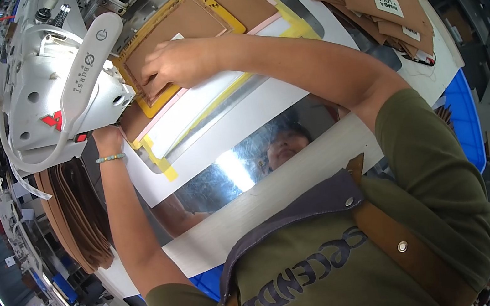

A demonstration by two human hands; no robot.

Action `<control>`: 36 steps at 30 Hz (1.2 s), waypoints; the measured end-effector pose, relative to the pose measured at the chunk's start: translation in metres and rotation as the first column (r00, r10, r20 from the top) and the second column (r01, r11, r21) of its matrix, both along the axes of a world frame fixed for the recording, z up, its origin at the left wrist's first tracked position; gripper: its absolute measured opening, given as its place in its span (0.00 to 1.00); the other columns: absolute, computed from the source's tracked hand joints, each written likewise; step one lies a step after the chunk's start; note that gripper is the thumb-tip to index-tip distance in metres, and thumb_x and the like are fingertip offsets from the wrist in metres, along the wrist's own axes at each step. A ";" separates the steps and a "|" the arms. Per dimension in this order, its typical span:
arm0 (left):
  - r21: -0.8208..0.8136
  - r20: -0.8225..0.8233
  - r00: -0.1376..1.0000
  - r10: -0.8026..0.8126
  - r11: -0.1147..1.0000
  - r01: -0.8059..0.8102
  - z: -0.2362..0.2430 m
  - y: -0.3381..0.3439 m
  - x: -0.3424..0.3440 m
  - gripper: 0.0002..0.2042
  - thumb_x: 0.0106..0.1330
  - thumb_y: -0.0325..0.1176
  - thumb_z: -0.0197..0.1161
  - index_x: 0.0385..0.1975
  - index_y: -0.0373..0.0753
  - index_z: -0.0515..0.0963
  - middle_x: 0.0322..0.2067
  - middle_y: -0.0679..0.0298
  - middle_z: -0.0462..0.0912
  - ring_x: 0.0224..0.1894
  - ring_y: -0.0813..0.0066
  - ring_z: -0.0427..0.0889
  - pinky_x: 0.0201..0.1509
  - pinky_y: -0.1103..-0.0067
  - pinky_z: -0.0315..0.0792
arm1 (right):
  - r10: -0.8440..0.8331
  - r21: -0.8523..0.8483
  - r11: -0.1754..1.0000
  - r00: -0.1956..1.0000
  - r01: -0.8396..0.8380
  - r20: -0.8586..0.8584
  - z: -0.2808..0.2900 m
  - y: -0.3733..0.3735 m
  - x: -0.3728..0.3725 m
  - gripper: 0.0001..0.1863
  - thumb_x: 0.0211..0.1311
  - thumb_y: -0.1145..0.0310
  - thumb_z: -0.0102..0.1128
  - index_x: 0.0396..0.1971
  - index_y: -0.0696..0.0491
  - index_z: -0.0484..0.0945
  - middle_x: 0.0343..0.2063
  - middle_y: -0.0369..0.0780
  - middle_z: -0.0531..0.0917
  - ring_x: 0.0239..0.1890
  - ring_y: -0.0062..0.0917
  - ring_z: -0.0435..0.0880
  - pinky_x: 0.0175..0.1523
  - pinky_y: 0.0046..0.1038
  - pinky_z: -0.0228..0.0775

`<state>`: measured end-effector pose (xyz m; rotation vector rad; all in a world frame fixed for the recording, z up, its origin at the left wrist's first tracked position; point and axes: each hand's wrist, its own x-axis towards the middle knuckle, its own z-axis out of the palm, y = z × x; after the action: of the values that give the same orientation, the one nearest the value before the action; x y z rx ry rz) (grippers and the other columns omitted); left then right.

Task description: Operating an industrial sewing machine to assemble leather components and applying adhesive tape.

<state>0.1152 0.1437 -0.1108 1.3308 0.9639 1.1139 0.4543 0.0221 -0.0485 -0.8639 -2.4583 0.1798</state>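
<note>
Olive-sleeved arms reach over the desk (299, 176). Right hand (180, 61), fingers flat and spread, presses the brown leather piece (187, 22) into its yellow-edged template, steadying it; left hand (108, 135) hides beneath the sewing machine (57, 86), grip unclear.

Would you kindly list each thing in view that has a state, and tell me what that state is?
Right hand: fingers down on the brown piece.
Brown piece: flat inside the yellow frame.
Yellow frame: flat on the machine bed.
Left hand: mostly hidden under the sewing machine head; grip cannot be told.
Sewing machine head: over the frame's left end.
Brown stack: piled, fanned out.
</note>
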 end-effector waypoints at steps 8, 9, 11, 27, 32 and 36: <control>0.430 -0.828 0.561 0.026 0.671 0.604 0.059 -0.047 0.074 0.20 0.77 0.30 0.59 0.68 0.40 0.76 0.70 0.63 0.76 0.71 0.64 0.74 0.77 0.68 0.63 | 0.015 -0.013 1.000 0.988 -0.017 -0.151 -0.004 0.003 0.000 0.21 0.56 0.78 0.60 0.46 0.42 0.92 0.48 0.35 0.88 0.55 0.34 0.82 0.61 0.37 0.74; 0.444 -0.845 0.529 0.074 0.648 0.619 0.066 -0.051 0.081 0.20 0.77 0.31 0.59 0.68 0.41 0.76 0.70 0.63 0.76 0.71 0.64 0.73 0.77 0.69 0.63 | 0.015 0.000 1.000 0.988 -0.015 -0.156 -0.005 0.004 0.000 0.21 0.56 0.78 0.60 0.45 0.43 0.92 0.48 0.35 0.88 0.55 0.34 0.82 0.61 0.37 0.74; 0.458 -0.851 0.514 0.109 0.634 0.623 0.074 -0.056 0.087 0.20 0.77 0.31 0.59 0.68 0.41 0.76 0.70 0.64 0.76 0.71 0.65 0.73 0.77 0.70 0.63 | 0.014 0.010 1.000 0.986 -0.012 -0.166 -0.006 0.004 0.000 0.20 0.56 0.78 0.60 0.45 0.43 0.92 0.48 0.35 0.88 0.55 0.34 0.82 0.61 0.37 0.74; 0.477 -0.798 0.601 -0.034 0.575 0.665 0.074 -0.033 0.073 0.29 0.63 0.22 0.65 0.68 0.41 0.74 0.67 0.61 0.78 0.70 0.64 0.74 0.76 0.72 0.65 | -0.060 0.022 0.998 0.996 0.061 -0.060 -0.005 0.009 -0.002 0.16 0.60 0.75 0.62 0.45 0.45 0.91 0.52 0.35 0.87 0.59 0.32 0.81 0.64 0.37 0.72; 0.467 -0.831 0.554 0.045 0.597 0.652 0.070 -0.034 0.066 0.28 0.65 0.25 0.64 0.68 0.41 0.73 0.67 0.59 0.78 0.70 0.61 0.74 0.75 0.71 0.66 | -0.043 0.014 0.999 0.997 0.044 -0.068 -0.009 0.013 -0.004 0.16 0.60 0.74 0.60 0.44 0.45 0.91 0.51 0.35 0.87 0.58 0.33 0.81 0.62 0.37 0.73; 0.411 -0.813 0.582 -0.019 0.690 0.597 0.063 -0.037 0.057 0.27 0.66 0.25 0.64 0.67 0.40 0.74 0.66 0.57 0.78 0.69 0.59 0.75 0.73 0.70 0.68 | -0.034 0.027 0.999 0.999 0.035 -0.036 -0.007 0.013 -0.004 0.17 0.61 0.73 0.60 0.46 0.44 0.91 0.51 0.35 0.87 0.58 0.32 0.81 0.62 0.37 0.73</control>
<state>0.1726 0.1065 -0.0474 2.6152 0.8308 0.5364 0.4504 0.0349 -0.0559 -0.8835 -2.4058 0.1472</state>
